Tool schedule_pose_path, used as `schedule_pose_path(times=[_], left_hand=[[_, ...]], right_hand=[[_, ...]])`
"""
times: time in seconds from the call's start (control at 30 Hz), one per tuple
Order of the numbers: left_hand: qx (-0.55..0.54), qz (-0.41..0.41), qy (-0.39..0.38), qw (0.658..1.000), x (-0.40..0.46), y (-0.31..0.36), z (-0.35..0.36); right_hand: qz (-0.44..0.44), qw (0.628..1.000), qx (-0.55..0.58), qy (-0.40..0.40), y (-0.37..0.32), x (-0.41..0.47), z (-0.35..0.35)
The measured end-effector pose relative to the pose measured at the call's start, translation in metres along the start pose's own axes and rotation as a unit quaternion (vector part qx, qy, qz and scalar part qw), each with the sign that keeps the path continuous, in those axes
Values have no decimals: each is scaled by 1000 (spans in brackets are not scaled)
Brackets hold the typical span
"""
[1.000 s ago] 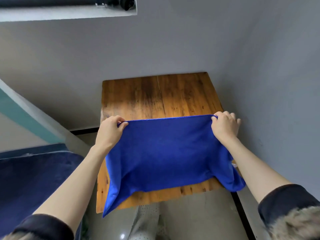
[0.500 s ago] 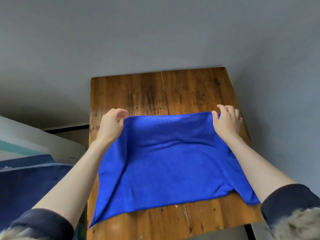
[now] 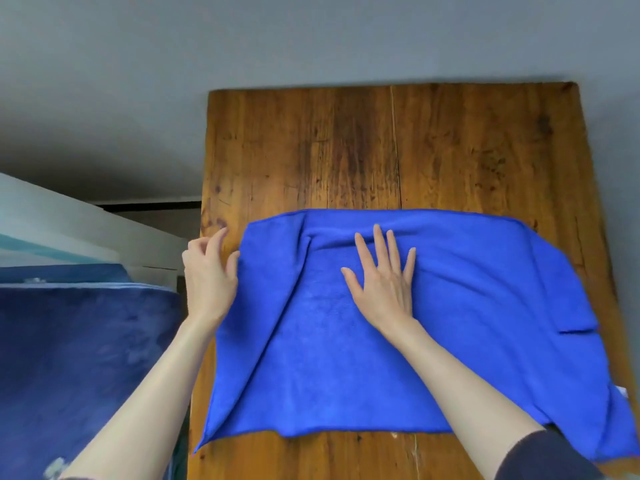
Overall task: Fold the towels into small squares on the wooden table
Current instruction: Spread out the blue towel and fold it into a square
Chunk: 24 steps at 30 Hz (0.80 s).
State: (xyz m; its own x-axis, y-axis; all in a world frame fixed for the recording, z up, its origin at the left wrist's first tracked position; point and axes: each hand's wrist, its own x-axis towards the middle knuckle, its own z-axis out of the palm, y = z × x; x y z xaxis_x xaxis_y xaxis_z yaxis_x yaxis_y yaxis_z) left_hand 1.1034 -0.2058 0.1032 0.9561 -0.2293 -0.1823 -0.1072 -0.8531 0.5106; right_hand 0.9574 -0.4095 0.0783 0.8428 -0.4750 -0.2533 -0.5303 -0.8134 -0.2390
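A blue towel (image 3: 450, 341) lies spread on the wooden table (image 3: 346, 150), with a raised crease running down its left third and wrinkles near its far edge. Its right side hangs over the table's right edge. My right hand (image 3: 382, 282) lies flat on the towel's middle, fingers straight and spread. My left hand (image 3: 209, 271) hovers at the towel's far left corner with fingers loosely curled, holding nothing.
The far half of the table is bare wood. A grey wall stands behind and to the right. A dark blue cushioned surface (image 3: 79, 368) lies to the left of the table, with a white ledge (image 3: 69, 226) behind it.
Both hands let go of the towel's far corners. The towel has dropped flat on the table, my right hand moved to its middle and pressed flat, and the camera tilted downward.
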Motion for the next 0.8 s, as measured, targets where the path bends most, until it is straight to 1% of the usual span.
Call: schedule_pose_path(times=[0.1,0.23,0.3,0.37,0.4,0.5,0.53,0.63,0.73,0.8], left_hand=[[8,21,-11,1000,15,-9,5],[33,92,-67,993,37,-8,11],[25,120,-76,990,45,-7,12],[-23,133,-80,988,52,-5,8],[-65,130,-92,985,55,-5,6],[-216,65,-138,964,63,1,-7],[-237,46,-136,961,66,2,-11],[-192,53,-117,973,75,2,-21],[-112,76,-91,987,85,0,-27],[-36,98,-50,993,90,-3,-28]], right_hand=[[11,999,-42,25,-4,3,21],[7,995,-79,63,-1,2,32],[8,994,-83,67,-2,2,33],[10,994,-84,68,-3,2,33],[11,994,-85,69,-3,2,33],[14,994,-86,72,-3,3,33],[14,993,-87,73,-3,2,33],[13,993,-90,78,-3,2,34],[13,992,-90,84,-4,3,34],[14,992,-91,84,-4,3,34]])
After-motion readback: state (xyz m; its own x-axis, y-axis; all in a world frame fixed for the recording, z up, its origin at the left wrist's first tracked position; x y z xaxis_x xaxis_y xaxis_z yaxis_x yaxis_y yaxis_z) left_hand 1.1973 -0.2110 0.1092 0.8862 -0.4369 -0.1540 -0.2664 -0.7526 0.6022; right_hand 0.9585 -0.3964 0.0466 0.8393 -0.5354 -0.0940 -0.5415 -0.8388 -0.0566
